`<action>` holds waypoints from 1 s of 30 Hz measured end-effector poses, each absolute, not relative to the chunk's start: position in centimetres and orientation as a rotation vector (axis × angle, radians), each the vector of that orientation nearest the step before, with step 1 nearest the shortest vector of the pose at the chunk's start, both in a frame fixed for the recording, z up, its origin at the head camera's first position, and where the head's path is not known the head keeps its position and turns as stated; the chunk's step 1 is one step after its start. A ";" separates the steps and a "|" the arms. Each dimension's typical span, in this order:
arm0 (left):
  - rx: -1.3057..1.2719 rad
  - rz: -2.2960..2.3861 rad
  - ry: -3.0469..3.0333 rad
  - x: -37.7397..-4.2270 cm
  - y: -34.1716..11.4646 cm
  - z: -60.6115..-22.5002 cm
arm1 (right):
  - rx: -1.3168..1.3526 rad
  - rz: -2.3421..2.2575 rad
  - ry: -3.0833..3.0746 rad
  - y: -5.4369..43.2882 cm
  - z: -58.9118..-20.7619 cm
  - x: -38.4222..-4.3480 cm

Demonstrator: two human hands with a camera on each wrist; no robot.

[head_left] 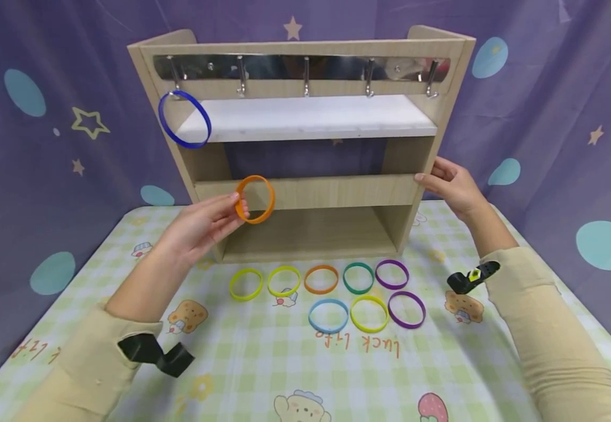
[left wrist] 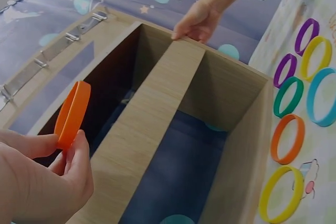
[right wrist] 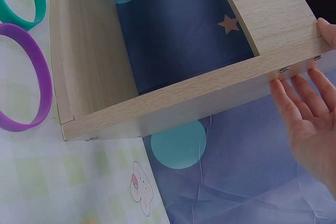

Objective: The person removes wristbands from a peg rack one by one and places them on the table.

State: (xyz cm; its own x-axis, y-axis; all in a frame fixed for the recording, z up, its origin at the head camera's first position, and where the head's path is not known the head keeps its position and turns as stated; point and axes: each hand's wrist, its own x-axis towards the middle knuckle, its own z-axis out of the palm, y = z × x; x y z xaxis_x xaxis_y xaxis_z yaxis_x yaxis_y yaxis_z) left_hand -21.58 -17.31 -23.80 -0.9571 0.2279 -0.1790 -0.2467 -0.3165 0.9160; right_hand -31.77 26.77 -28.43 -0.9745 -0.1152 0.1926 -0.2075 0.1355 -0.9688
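Note:
My left hand [head_left: 205, 225] pinches an orange silicone wristband [head_left: 270, 208] between thumb and fingers, in front of the wooden shelf rack [head_left: 305, 192]. In the left wrist view this raised wristband [left wrist: 73, 115] stands nearly edge-on. My right hand [head_left: 455, 187] holds the rack's right side, thumb on the front and fingers along the outer face, as the right wrist view shows at the side panel [right wrist: 205, 92]. From the leftmost metal hook [head_left: 175, 73] of the rack hangs a blue wristband [head_left: 209, 126].
On the checked tablecloth [head_left: 242, 375] before the rack lie several wristbands, among them an orange one [head_left: 321, 292], a green one [head_left: 359, 292], a light blue one [head_left: 328, 332] and a purple one [head_left: 407, 326]. A white shelf board [head_left: 316, 120] sits below the hook strip. A patterned purple curtain [head_left: 548, 117] stands behind.

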 end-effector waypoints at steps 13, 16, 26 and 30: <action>-0.002 2.181 1.704 -21.9 -16.9 -26.1 | 0.304 1.994 -2.318 26.7 -28.3 -31.7; -0.002 2.132 1.734 -22.1 -16.8 -26.7 | 0.305 1.994 -2.317 26.7 -28.2 -31.6; -0.040 1.975 1.792 -22.5 -16.2 -29.3 | 0.307 2.001 -2.309 26.7 -28.2 -31.5; -0.056 1.901 1.842 -22.7 -16.1 -30.4 | 0.299 1.992 -2.321 26.7 -28.2 -31.4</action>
State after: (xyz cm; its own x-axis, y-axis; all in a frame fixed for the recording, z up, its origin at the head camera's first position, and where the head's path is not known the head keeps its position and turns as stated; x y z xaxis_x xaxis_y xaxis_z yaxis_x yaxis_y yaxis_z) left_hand -22.66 -16.05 -30.37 -0.8797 0.3128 -0.3583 -0.3679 0.0299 0.9294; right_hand -31.45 26.69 -28.20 -0.9787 -0.1024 0.1779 -0.1913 0.1416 -0.9713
